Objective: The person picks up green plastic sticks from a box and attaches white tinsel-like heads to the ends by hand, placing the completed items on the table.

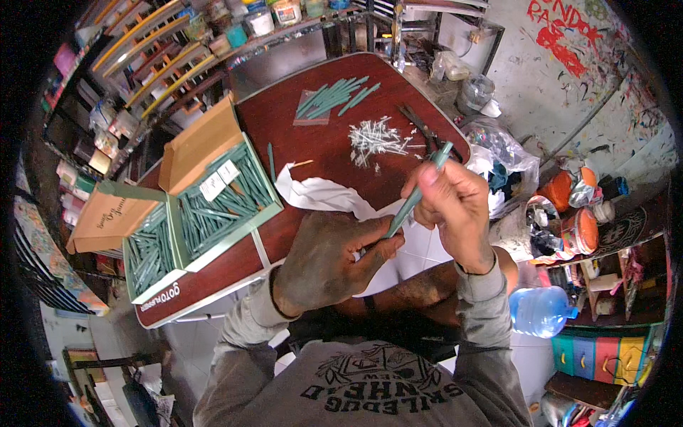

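we hold one long green stick (416,191) between both hands, above the near edge of the dark red bench (284,121). our right hand (455,210) is closed around its upper part, fingers pinching it just below the top end, which pokes up past the knuckles. our left hand (334,260) is closed on the lower end, thumb and fingertips pressed together on it. the stick runs at a slant, lower left to upper right, and is clear of the bench.

on the bench behind the hands lies a crumpled white cloth (320,193), and beyond it a scatter of white trimmings (373,139). just right of that scatter rests a dark pair of pliers (421,128). farther back a loose bundle of green sticks (334,98) lies partly on a clear plastic bag. to the left stands an open cardboard box (192,142) whose green tray (220,201) is packed with more green sticks and carries two small white paper tags; a second green tray (151,249), also full, sits just beside it at the bench's left corner. one single green stick (271,162) lies on the bench between the box and the cloth.

to the right, off the bench, we see a blue water bottle (541,311) and orange-lidded jars (582,229).
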Demonstrator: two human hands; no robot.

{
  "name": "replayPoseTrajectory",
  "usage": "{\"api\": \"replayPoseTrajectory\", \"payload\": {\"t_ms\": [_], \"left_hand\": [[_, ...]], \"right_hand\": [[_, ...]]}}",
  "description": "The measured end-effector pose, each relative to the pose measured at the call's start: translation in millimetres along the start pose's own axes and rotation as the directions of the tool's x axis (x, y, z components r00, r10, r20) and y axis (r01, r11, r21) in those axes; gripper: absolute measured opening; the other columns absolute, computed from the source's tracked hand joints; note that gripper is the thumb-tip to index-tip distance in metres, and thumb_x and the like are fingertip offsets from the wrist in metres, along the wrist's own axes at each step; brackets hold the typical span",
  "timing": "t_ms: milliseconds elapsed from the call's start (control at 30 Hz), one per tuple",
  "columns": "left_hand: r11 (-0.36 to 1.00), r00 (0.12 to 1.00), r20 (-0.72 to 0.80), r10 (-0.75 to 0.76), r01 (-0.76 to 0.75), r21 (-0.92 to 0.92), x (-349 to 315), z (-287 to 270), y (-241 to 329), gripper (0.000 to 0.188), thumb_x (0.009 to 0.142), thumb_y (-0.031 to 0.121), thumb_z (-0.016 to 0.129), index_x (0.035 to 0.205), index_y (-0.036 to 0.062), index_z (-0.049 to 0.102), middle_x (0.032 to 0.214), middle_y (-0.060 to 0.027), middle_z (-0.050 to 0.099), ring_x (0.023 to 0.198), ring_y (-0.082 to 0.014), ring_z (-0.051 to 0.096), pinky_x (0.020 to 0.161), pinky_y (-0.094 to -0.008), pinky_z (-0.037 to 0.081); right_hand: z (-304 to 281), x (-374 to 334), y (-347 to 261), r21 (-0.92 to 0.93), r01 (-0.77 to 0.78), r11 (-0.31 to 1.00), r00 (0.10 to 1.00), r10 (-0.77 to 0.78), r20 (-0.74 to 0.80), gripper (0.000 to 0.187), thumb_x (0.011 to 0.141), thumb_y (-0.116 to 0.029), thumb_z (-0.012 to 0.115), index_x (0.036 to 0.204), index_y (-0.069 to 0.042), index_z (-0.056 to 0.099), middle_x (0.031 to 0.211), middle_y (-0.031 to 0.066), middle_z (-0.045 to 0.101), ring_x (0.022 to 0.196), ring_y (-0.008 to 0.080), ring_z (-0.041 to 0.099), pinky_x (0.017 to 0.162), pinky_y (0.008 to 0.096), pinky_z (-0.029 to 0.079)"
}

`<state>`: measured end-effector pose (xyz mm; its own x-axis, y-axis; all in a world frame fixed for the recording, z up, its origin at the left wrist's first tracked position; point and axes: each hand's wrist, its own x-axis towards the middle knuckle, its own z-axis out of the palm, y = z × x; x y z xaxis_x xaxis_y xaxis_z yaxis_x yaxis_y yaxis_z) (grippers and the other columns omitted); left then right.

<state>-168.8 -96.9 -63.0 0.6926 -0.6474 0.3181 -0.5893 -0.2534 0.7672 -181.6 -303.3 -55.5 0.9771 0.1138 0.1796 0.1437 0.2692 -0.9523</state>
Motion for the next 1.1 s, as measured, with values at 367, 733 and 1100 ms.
{"api": "replayPoseTrajectory", "payload": {"t_ms": [367, 733, 1100], "left_hand": [[0.998, 0.996, -0.075, 0.057, -0.056, 0.009, -18.0, -15.1, -27.9, 0.016, 0.089, 0.021, 0.067, 0.100, 0.0102, 0.071, 0.063, -0.0153, 0.060, 0.054, -0.0312, 0.061, 0.049, -0.0386, 0.045], [0.984, 0.999, -0.020, -0.034, 0.030, -0.175, -27.3, -8.5, -42.7, 0.022, 0.091, 0.027, 0.065, 0.102, 0.0079, 0.071, 0.066, -0.0162, 0.060, 0.053, -0.0316, 0.058, 0.051, -0.0354, 0.042], [0.703, 0.985, -0.111, -0.134, 0.016, -0.711, -29.6, 29.2, -41.0, 0.037, 0.096, 0.023, 0.061, 0.124, -0.0009, 0.061, 0.088, -0.0119, 0.073, 0.073, -0.0118, 0.070, 0.066, -0.0265, 0.053]], "right_hand": [[32.3, 8.5, 26.2, -0.038, -0.065, 0.997, 0.998, 0.064, -0.024, 0.045, 0.103, -0.037, 0.050, 0.085, 0.000, 0.067, 0.053, -0.0056, 0.045, 0.046, 0.0031, 0.037, 0.045, 0.0220, 0.028], [30.1, 7.9, 31.1, -0.159, -0.102, 0.982, 0.990, 0.116, 0.086, 0.022, 0.099, -0.021, 0.060, 0.095, 0.000, 0.062, 0.062, -0.0008, 0.055, 0.050, 0.0033, 0.042, 0.045, 0.0209, 0.032], [31.4, 0.3, 22.4, -0.207, -0.070, 0.976, 0.994, 0.086, 0.069, 0.010, 0.093, -0.007, 0.065, 0.099, 0.000, 0.060, 0.077, 0.0014, 0.062, 0.060, 0.0052, 0.053, 0.052, 0.0196, 0.039]]}}
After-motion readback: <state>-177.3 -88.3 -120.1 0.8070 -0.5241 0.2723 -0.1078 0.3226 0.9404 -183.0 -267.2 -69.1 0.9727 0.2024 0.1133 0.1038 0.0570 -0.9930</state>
